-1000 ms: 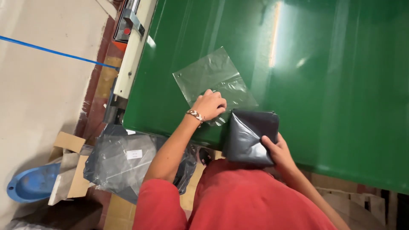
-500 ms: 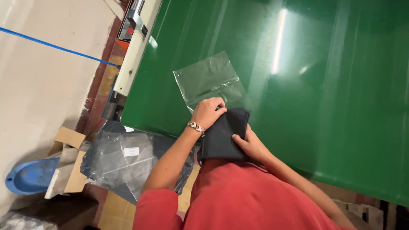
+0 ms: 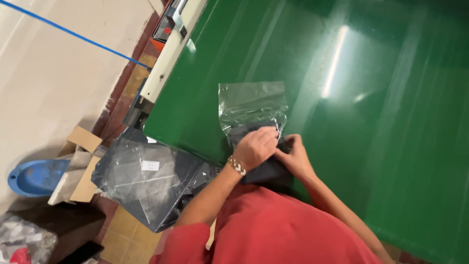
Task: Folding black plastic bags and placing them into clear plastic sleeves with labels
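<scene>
Left hand [image 3: 256, 146] over mouth of clear plastic bag [image 3: 251, 105], fingers curled, pinching bag's near edge against dark folded garment [image 3: 261, 168]. Patterned bracelet [image 3: 237, 166] on left wrist. Right hand [image 3: 293, 156] just beside left, touching it, fingers closed on garment's right edge. Garment partly under both hands, far end pushed into bag opening, near end sticking out toward red shirt [image 3: 278, 230]. Exact depth inside bag hard to tell, hidden by hands.

Bag flat on green table [image 3: 381, 98], near its front-left edge, closed end pointing away from body. Bright light streak reflected on table surface to right of bag.

Off table's left edge: white machine rail [image 3: 171, 54] with red button. Below table on floor: stack of dark garments in clear plastic wrapping [image 3: 146, 181], white label on top. Left of stack: cardboard pieces [image 3: 80, 166], then blue plastic basin [image 3: 34, 176]. Blue tape line [image 3: 73, 34] across pale floor, upper left. Crumpled grey bag at bottom-left corner, contents unclear.
</scene>
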